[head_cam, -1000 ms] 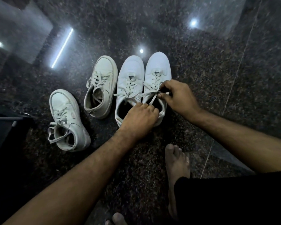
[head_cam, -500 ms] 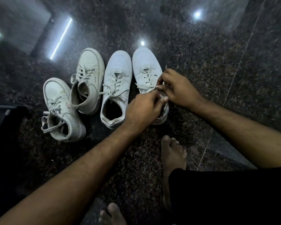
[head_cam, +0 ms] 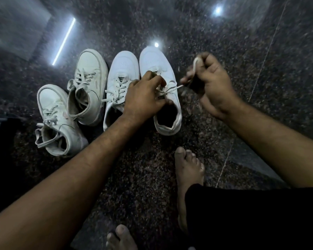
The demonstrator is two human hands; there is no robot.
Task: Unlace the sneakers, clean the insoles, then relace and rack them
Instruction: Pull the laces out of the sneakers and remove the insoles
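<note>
Several white sneakers stand on the dark speckled floor, toes pointing away from me. The rightmost sneaker [head_cam: 159,65] has its white lace [head_cam: 177,86] partly pulled out. My left hand [head_cam: 145,98] lies over its tongue and pinches the crossed laces. My right hand [head_cam: 211,82], raised to the right of the shoe, grips a stretch of that lace; a loop shows above its fingers. The second white sneaker [head_cam: 122,69] sits just to the left, still laced. Two off-white high-tops, one [head_cam: 90,69] upright and one [head_cam: 52,112] nearer left, stay laced.
My bare right foot [head_cam: 188,170] rests on the polished granite floor [head_cam: 224,33] just below the sneakers, and the toes of my left foot [head_cam: 121,237] show at the bottom edge. A black trouser leg [head_cam: 251,217] fills the lower right. A dark object [head_cam: 0,127] sits at the far left.
My right hand has pulled away from the rightmost sneaker, up and to the right, drawing lace out with it. My left hand has moved further up onto the shoe's laces.
</note>
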